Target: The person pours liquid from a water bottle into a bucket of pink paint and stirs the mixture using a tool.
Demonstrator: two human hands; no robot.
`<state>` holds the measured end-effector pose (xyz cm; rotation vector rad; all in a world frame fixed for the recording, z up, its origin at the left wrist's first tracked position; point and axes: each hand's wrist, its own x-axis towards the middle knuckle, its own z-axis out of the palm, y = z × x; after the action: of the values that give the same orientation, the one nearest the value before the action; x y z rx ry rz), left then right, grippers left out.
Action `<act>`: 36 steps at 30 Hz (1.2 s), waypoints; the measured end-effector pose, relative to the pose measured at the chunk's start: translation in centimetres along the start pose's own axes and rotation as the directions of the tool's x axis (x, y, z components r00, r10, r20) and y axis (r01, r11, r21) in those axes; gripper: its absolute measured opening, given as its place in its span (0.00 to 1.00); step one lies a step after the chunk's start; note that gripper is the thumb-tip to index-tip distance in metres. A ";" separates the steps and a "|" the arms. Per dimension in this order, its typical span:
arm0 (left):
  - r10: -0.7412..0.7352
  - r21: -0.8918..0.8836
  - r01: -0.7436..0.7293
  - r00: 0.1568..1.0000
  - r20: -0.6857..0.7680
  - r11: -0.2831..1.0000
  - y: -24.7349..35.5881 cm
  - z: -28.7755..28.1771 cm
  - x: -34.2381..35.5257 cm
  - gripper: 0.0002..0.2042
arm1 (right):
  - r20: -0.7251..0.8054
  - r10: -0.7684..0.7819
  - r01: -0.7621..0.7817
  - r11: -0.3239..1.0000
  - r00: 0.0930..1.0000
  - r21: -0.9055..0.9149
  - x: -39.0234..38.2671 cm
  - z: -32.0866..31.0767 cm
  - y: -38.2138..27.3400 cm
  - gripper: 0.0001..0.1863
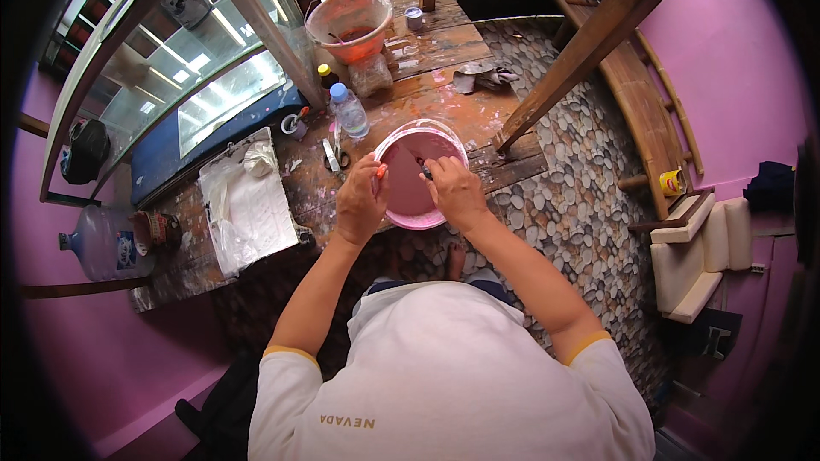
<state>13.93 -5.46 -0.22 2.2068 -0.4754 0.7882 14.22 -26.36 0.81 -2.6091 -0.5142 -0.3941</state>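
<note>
A white bucket (464,142) of pink, liquid paint stands at the table's near edge, in front of my body. Over its left rim, my left hand (361,203) pinches a small orange-red piece (381,171), perhaps a cap. My right hand (459,193) is closed around a small dark object (426,170) above the paint; its reddish-brown end points into the bucket, and my fingers hide most of it. The two hands are apart. Just beyond the bucket's left side are a clear plastic bottle with a blue cap (349,109) and scissors (342,154).
The paint-stained wooden table (444,47) holds an orange-stained basin (351,24), a small yellow-capped bottle (328,77), a white cup (294,126) and a plastic-covered board (248,205). A glass case (171,51) stands left. A slanting wooden post (589,51) rises at the right, beside a bamboo bench (632,102).
</note>
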 end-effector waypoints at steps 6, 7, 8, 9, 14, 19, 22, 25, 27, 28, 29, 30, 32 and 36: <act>-0.021 0.037 0.021 1.000 0.010 0.999 -0.1 -0.1 -0.1 0.11 | 0.153 -0.182 0.174 0.983 0.971 0.065 -1.4 -0.7 0.1 0.08; -0.028 0.037 0.027 1.000 0.015 0.999 -0.1 -0.2 -0.1 0.11 | 0.184 -0.152 0.150 0.988 0.971 0.026 -1.7 -1.1 0.6 0.11; -0.034 0.038 0.034 0.999 0.019 0.999 -0.1 -0.2 -0.1 0.11 | 0.215 -0.121 0.127 0.992 0.969 -0.013 -1.8 -1.3 0.8 0.13; -0.034 0.037 0.033 0.999 0.020 0.999 -0.2 -0.2 -0.2 0.11 | 0.215 -0.119 0.125 0.992 0.969 -0.014 -1.6 -1.2 1.0 0.13; -0.028 0.030 0.027 0.999 0.021 0.999 -0.5 0.0 -0.2 0.12 | 0.053 -0.136 0.139 0.989 0.989 -0.055 0.5 0.3 1.3 0.12; -0.039 0.056 0.038 0.999 0.019 0.998 -1.4 -0.1 -0.3 0.12 | 0.161 -0.183 0.170 0.981 0.970 0.089 -1.2 -0.5 -0.5 0.10; -0.041 0.056 0.040 0.999 0.020 0.998 -1.7 -0.3 -0.3 0.11 | 0.137 -0.133 0.127 0.991 0.982 0.049 -1.1 -0.9 0.0 0.08; -0.041 0.050 0.040 0.999 0.016 0.998 -1.6 -0.3 -0.3 0.12 | 0.067 -0.121 0.122 0.992 0.990 -0.014 0.6 -0.1 0.6 0.06; -0.043 0.044 0.042 0.999 0.015 0.998 -1.4 -0.3 -0.2 0.12 | 0.036 -0.138 0.139 0.989 0.990 -0.040 1.0 0.6 0.4 0.06; -0.052 0.039 0.051 0.998 0.020 0.998 -1.3 -0.4 -0.2 0.12 | 0.066 -0.186 0.187 0.982 0.980 -0.008 1.1 0.8 0.0 0.06; -0.061 0.034 0.061 0.998 0.025 0.998 -1.2 -0.4 -0.2 0.12 | 0.095 -0.235 0.234 0.972 0.967 0.025 1.1 0.9 -0.3 0.05; -0.062 0.036 0.062 0.998 0.024 0.997 -1.3 -0.4 -0.1 0.12 | 0.095 -0.238 0.236 0.971 0.967 0.027 0.9 0.9 -0.5 0.05; -0.034 0.059 0.033 0.999 0.019 0.998 -1.0 -0.4 0.1 0.13 | 0.232 -0.330 0.312 0.944 0.915 0.112 0.3 0.1 -0.8 0.04; -0.081 0.021 0.080 0.996 0.041 0.997 -0.6 -0.3 0.3 0.11 | 0.277 -0.287 0.271 0.958 0.917 0.094 -0.2 -1.1 0.2 0.04</act>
<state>14.32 -4.93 -0.18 2.2492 -0.3980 0.7084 13.96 -27.10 1.61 -2.5571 -0.9900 -0.0826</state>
